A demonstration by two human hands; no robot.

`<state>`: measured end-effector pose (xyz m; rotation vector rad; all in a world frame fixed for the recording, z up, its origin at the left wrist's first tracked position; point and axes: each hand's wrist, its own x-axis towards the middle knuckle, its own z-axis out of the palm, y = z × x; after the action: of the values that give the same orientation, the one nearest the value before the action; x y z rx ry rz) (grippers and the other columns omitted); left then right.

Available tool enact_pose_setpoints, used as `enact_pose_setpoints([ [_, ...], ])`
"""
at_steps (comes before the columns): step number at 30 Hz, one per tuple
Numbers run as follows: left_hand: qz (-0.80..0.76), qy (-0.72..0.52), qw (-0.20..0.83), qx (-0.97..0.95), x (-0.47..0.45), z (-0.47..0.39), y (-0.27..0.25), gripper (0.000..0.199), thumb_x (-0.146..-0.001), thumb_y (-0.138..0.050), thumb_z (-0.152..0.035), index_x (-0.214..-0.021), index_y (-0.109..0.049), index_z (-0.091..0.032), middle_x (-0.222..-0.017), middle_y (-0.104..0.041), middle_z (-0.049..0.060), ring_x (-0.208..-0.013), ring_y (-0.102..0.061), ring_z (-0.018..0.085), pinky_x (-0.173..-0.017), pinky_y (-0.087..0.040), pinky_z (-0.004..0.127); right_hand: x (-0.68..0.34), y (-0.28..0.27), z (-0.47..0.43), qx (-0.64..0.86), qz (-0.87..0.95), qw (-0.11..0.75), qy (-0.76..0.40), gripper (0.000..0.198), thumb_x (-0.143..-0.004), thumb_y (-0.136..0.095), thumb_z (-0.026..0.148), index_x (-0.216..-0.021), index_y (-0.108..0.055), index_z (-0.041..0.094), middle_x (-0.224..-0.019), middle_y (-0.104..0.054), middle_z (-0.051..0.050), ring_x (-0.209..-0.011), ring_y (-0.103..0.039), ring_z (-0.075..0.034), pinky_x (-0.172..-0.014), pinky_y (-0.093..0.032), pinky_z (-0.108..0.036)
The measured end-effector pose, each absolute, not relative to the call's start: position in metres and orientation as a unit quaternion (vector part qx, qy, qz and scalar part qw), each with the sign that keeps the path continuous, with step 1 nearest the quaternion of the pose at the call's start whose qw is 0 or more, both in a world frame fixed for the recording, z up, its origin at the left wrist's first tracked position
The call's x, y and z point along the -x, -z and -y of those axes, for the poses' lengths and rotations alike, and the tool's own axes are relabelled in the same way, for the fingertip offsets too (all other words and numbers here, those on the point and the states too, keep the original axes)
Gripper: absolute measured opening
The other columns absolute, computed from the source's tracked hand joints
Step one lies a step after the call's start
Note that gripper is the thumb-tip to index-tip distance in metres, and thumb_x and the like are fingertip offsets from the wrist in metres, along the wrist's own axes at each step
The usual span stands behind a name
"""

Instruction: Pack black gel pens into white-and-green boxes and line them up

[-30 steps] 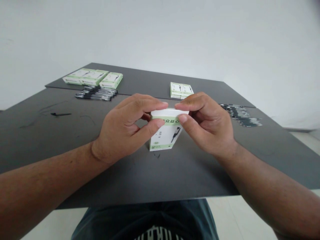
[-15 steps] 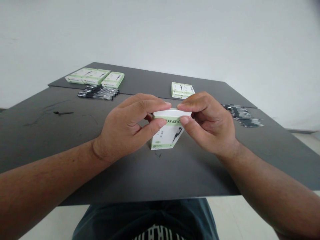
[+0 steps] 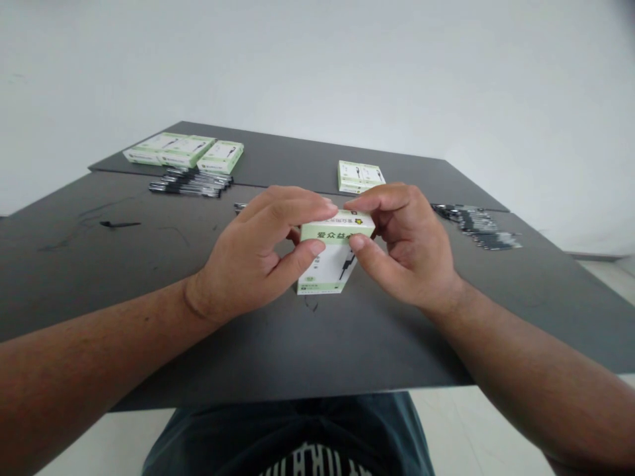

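A small white-and-green pen box (image 3: 327, 261) stands upright on the dark table, its front printed with a black pen and its printed top end facing up. From the left, my left hand (image 3: 262, 248) grips the box, thumb on the front face and forefinger along the top. My right hand (image 3: 409, 248) holds the opposite upper corner, its thumb on the front edge and its forefinger at the top's back edge. The other fingers of both hands are partly hidden behind the box.
Several similar boxes (image 3: 186, 151) lie at the back left, with a pile of pens (image 3: 191, 182) before them. A pair of boxes (image 3: 361, 175) is at the back centre. More pens (image 3: 479, 225) lie at right, and a single black pen (image 3: 120, 225) at left on the table (image 3: 297, 350).
The box's top now shows a printed flap, where a plain white one showed before. Both thumbs and forefingers have shifted slightly, the right hand a little to the left.
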<state>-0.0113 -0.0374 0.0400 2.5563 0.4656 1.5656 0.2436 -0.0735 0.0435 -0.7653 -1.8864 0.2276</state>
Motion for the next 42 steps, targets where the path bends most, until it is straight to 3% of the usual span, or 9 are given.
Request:
enact_pose_setpoints([
  [3, -0.128, -0.53, 0.061, -0.836, 0.011, 0.037, -0.039, 0.043, -0.099, -0.082, -0.028, -0.141, -0.071, -0.034, -0.135, -0.082, 0.008, -0.123, -0.079, 0.029, -0.086, -0.073, 0.042, -0.242, -0.043, 0.074, 0.298, 0.79, 0.532, -0.07, 0.024, -0.099, -0.081, 0.033, -0.122, -0.073, 0.031, -0.124, -0.076, -0.009, -0.105, -0.073, -0.027, -0.08, -0.063, -0.043],
  [9, -0.16, -0.506, 0.079, -0.844, 0.013, 0.04, -0.04, 0.034, -0.102, -0.079, -0.026, -0.133, -0.074, -0.037, -0.138, -0.081, 0.007, -0.129, -0.077, 0.031, -0.086, -0.074, 0.043, -0.243, -0.047, 0.071, 0.273, 0.798, 0.536, -0.04, 0.012, -0.101, -0.078, 0.028, -0.113, -0.076, 0.031, -0.119, -0.078, -0.007, -0.112, -0.075, -0.03, -0.095, -0.062, -0.052],
  [15, -0.16, -0.505, 0.247, -0.811, 0.011, 0.016, -0.001, 0.083, -0.095, -0.088, -0.032, -0.168, -0.049, -0.032, -0.15, -0.074, 0.014, -0.102, -0.085, 0.026, -0.075, -0.075, 0.035, -0.246, -0.038, 0.062, 0.309, 0.775, 0.547, -0.073, 0.014, -0.105, -0.076, 0.035, -0.117, -0.074, 0.029, -0.125, -0.076, -0.008, -0.114, -0.073, -0.027, -0.091, -0.063, -0.046],
  [18, -0.205, -0.425, 0.354, -0.807, 0.01, 0.01, 0.006, 0.064, -0.097, -0.085, -0.034, -0.154, -0.06, -0.025, -0.136, -0.082, 0.014, -0.106, -0.086, 0.03, -0.088, -0.075, 0.044, -0.248, -0.035, 0.057, 0.362, 0.751, 0.544, -0.092, 0.021, -0.105, -0.076, 0.042, -0.122, -0.071, 0.03, -0.125, -0.074, -0.007, -0.108, -0.073, -0.026, -0.086, -0.064, -0.044],
  [22, -0.295, -0.409, 0.454, -0.735, 0.008, 0.009, -0.005, 0.049, -0.095, -0.085, -0.035, -0.137, -0.065, -0.02, -0.132, -0.084, 0.015, -0.119, -0.084, 0.035, -0.102, -0.072, 0.052, -0.25, -0.03, 0.053, 0.458, 0.731, 0.494, -0.107, 0.052, -0.105, -0.073, 0.041, -0.153, -0.055, 0.032, -0.147, -0.066, -0.011, -0.106, -0.072, -0.026, -0.083, -0.067, -0.045],
  [27, -0.394, -0.484, 0.481, -0.616, 0.002, 0.005, -0.014, 0.051, -0.086, -0.087, -0.033, -0.128, -0.06, -0.022, -0.123, -0.085, 0.012, -0.099, -0.085, 0.034, -0.07, -0.072, 0.043, -0.234, -0.02, 0.06, 0.498, 0.782, 0.368, -0.06, 0.087, -0.096, -0.084, 0.047, -0.17, -0.043, 0.025, -0.161, -0.054, -0.022, -0.143, -0.061, -0.041, -0.112, -0.065, -0.065],
  [30, -0.41, -0.497, 0.503, -0.576, -0.001, 0.005, -0.015, 0.052, -0.085, -0.087, -0.034, -0.129, -0.061, -0.022, -0.127, -0.082, 0.014, -0.098, -0.084, 0.033, -0.063, -0.07, 0.039, -0.217, -0.014, 0.07, 0.503, 0.808, 0.301, -0.059, 0.099, -0.092, -0.088, 0.049, -0.175, -0.04, 0.022, -0.159, -0.054, -0.023, -0.148, -0.059, -0.043, -0.125, -0.056, -0.07],
  [39, -0.387, -0.469, 0.558, -0.564, -0.002, 0.01, -0.016, 0.062, -0.085, -0.092, -0.043, -0.133, -0.061, -0.021, -0.13, -0.08, 0.014, -0.102, -0.082, 0.031, -0.064, -0.07, 0.035, -0.202, -0.012, 0.062, 0.531, 0.794, 0.283, -0.089, 0.099, -0.092, -0.081, 0.043, -0.176, -0.037, 0.016, -0.155, -0.059, -0.025, -0.149, -0.058, -0.041, -0.129, -0.052, -0.066],
  [42, -0.398, -0.422, 0.564, -0.588, -0.002, 0.012, -0.016, 0.041, -0.095, -0.083, -0.047, -0.121, -0.069, -0.017, -0.116, -0.081, 0.013, -0.094, -0.081, 0.026, -0.064, -0.07, 0.033, -0.212, -0.014, 0.057, 0.543, 0.774, 0.304, -0.115, 0.094, -0.09, -0.077, 0.042, -0.174, -0.041, 0.018, -0.155, -0.062, -0.024, -0.148, -0.059, -0.04, -0.126, -0.053, -0.067],
])
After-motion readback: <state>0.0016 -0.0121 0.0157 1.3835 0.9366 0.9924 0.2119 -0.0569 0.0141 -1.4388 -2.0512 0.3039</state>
